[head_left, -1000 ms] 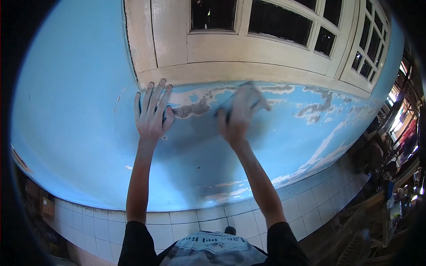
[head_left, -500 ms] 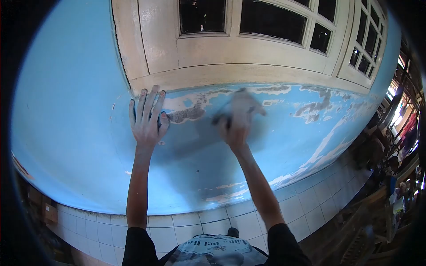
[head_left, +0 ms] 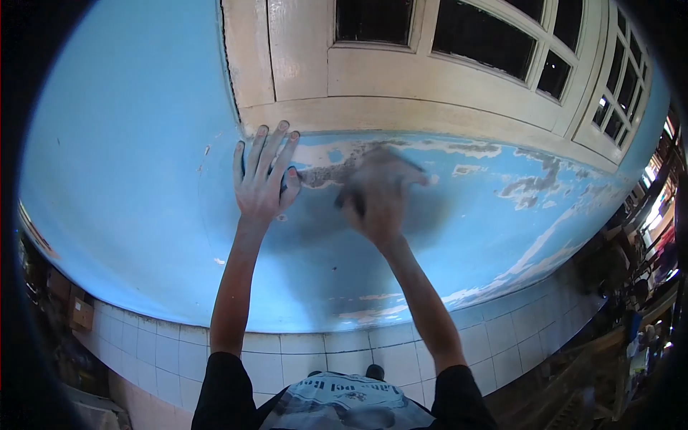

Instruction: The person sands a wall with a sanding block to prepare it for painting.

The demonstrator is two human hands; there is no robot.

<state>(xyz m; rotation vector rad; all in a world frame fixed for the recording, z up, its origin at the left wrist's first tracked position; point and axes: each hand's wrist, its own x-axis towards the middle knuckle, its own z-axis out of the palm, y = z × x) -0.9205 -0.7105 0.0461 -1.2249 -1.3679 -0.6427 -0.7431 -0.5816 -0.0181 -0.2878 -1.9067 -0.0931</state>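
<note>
My left hand (head_left: 264,180) lies flat with fingers spread on the light blue wall (head_left: 136,150), just under the corner of the cream window frame (head_left: 430,118). To its right, my right hand (head_left: 380,197) presses against the same wall, smeared by motion. Dark edges of a thin grey sheet, seemingly sandpaper (head_left: 416,172), stick out on both sides of that hand; most of it is hidden beneath the palm. A grey-and-white patch of stripped paint (head_left: 322,175) shows between the two hands.
More peeled patches (head_left: 534,183) run along the wall to the right and low down. White floor tiles (head_left: 301,344) meet the wall's foot. Cluttered wooden items (head_left: 602,351) stand at the right, and a cardboard box (head_left: 82,315) at the far left.
The view has shifted, so window and wall sit farther right. My left hand stays flat on its spot. My right hand has moved left along the wall, closer to my left hand.
</note>
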